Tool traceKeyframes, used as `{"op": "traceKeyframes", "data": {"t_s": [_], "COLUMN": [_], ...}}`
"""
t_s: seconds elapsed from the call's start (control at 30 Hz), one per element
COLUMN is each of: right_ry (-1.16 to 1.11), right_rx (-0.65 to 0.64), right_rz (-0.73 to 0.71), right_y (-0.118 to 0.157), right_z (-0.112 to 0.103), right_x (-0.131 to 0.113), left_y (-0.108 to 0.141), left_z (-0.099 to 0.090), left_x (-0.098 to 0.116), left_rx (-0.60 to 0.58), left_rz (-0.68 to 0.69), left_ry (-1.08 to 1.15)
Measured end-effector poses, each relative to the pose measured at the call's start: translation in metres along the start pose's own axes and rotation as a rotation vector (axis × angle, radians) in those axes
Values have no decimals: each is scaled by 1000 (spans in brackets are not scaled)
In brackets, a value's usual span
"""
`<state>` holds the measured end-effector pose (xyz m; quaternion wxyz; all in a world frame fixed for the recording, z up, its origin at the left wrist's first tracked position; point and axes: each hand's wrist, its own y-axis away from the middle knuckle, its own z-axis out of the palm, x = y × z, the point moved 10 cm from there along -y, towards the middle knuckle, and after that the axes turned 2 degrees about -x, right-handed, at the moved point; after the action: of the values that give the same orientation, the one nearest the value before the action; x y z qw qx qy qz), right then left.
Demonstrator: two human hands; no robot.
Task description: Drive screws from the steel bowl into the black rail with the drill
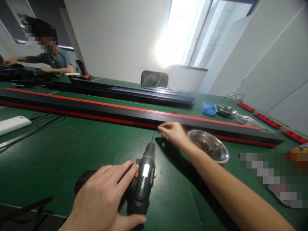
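A black cordless drill [144, 176] lies on its side on the green table [108, 144], its bit pointing away from me. My left hand [106, 189] is closed around the drill's body and handle. Beyond the bit tip, my right hand [172, 132] is held in a pinch near the front edge of a long black bar with red strips [115, 112]. Whatever is between its fingertips is too small to make out. Beside my right forearm stands a round metal bowl [208, 146] with small dark pieces inside.
Behind the bar lie more long dark bars [134, 94]. At the right are a blue basket [209, 109], another metal bowl [225, 110] and red trays [267, 120]. A white box [14, 125] and cables lie left. A person [57, 59] sits at the far left.
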<state>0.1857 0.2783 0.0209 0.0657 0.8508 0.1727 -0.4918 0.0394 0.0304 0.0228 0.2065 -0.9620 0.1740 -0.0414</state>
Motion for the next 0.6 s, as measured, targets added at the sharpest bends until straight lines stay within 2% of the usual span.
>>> {"op": "traceKeyframes", "data": {"t_s": [0.07,0.17,0.6], "right_ry": [-88,-177,-84], "right_rx": [56,92,36], "right_rz": [45,109,14], "right_y": [0,1,4], "right_z": [10,13,18], "right_x": [20,39,22], "left_y": [-1,-2,-7], "left_z": [0,-2,-9], "left_x": [0,2,4], "left_rx": [3,17,66], "left_rz": [-1,13,11], "left_ry": [4,-2,34]}}
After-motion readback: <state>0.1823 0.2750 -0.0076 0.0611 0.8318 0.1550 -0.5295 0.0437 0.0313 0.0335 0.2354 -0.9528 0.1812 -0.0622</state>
